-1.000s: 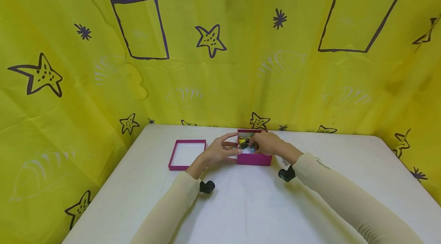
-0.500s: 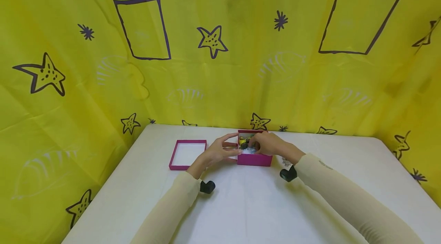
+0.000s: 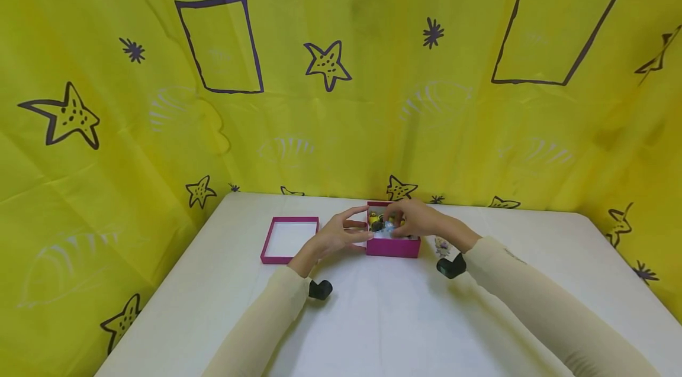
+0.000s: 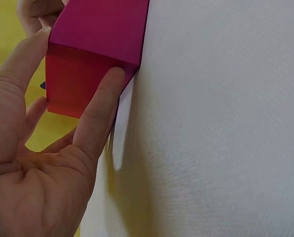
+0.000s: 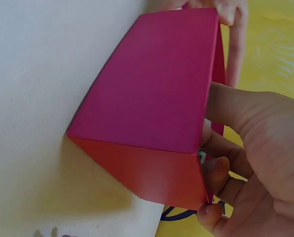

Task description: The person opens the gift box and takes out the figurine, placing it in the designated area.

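A pink cardboard box (image 3: pixel 393 248) stands at the far side of the table with its top uncovered. Inside show a yellow-and-black small item (image 3: pixel 375 221) and a pale blue-white one (image 3: pixel 388 228), both too small to identify. My left hand (image 3: pixel 335 234) touches the box's left side with spread, fairly straight fingers (image 4: pixel 100 111), its thumb at the upper edge. From the right, my right hand (image 3: pixel 418 218) reaches over the rim, thumb and fingers bent down inside, right at the pale blue-white item. The box wall (image 5: pixel 147 79) hides most fingertips in the right wrist view; I cannot tell whether they pinch it.
The matching pink-rimmed lid (image 3: pixel 290 260) lies left of the box, white inside up. A small patterned item (image 3: pixel 442 247) rests on the white table (image 3: pixel 367 318), right of the box. Behind hangs a yellow curtain (image 3: pixel 373 128) with starfish drawings.
My right hand has shifted slightly up and right within the box, and the pale blue-white item shows more plainly by its fingers. My left hand stays against the box.
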Motion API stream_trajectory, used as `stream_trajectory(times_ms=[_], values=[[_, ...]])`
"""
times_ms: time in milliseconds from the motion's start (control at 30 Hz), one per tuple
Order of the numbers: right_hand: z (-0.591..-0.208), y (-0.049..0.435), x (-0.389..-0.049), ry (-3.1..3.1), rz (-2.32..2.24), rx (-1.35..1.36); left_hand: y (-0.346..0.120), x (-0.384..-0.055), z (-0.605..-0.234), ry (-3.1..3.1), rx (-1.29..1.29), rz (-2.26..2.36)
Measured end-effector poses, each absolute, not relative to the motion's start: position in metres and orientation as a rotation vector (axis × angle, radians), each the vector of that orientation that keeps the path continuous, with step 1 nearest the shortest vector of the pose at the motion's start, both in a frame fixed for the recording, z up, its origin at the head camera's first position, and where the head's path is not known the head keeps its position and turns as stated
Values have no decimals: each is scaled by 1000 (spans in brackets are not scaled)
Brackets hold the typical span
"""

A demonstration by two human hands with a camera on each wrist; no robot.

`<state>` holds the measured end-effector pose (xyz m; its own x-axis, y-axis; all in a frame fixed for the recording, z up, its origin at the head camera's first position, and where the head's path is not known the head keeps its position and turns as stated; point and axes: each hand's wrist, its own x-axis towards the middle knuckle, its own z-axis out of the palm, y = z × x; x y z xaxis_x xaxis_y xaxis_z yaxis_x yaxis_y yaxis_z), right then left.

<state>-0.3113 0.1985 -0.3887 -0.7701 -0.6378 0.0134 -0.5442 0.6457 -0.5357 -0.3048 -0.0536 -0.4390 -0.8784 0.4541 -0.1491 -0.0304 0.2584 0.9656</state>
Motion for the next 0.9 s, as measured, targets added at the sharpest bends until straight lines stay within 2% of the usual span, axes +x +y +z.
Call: stream_trajectory(times_ms=[467, 900], values=[[-384, 209, -309, 2648, -1086, -888, -54, -303, -437, 2146, 392, 1651], [-388, 213, -309, 2642, -1167, -833, -54, -303, -437, 2156, 403, 1645]])
